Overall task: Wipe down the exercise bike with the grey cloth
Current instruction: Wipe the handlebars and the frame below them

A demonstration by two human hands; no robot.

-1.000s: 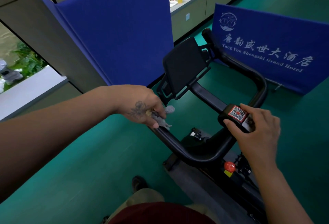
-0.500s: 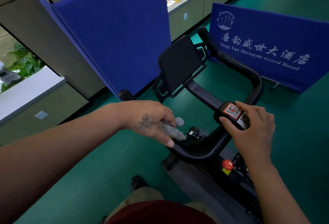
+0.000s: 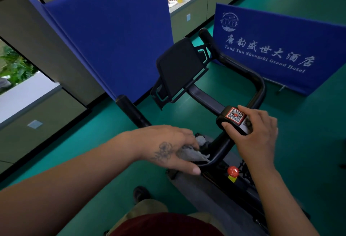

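Observation:
The black exercise bike's handlebar [image 3: 259,84] loops in front of me, with a dark screen [image 3: 178,67] at its centre. My left hand [image 3: 168,147] grips the grey cloth [image 3: 192,153] around the near curve of the left bar, thumb below the bar. Bits of cloth stick out between my fingers. My right hand [image 3: 256,132] holds the central black block bearing a QR sticker [image 3: 235,114]. The left bar's far end [image 3: 131,110] shows bare beyond my left hand.
A tall blue padded panel [image 3: 112,35] stands just left of the bike, and a low blue hotel banner [image 3: 280,48] stands behind it. A red knob [image 3: 232,171] sits on the frame below the bar. Green floor [image 3: 309,142] surrounds the bike. My shoe [image 3: 139,193] is near the base.
My left hand has slid the cloth along the left bar toward me, from near the screen to the near curve, uncovering the bar's far end. My right hand has kept its hold.

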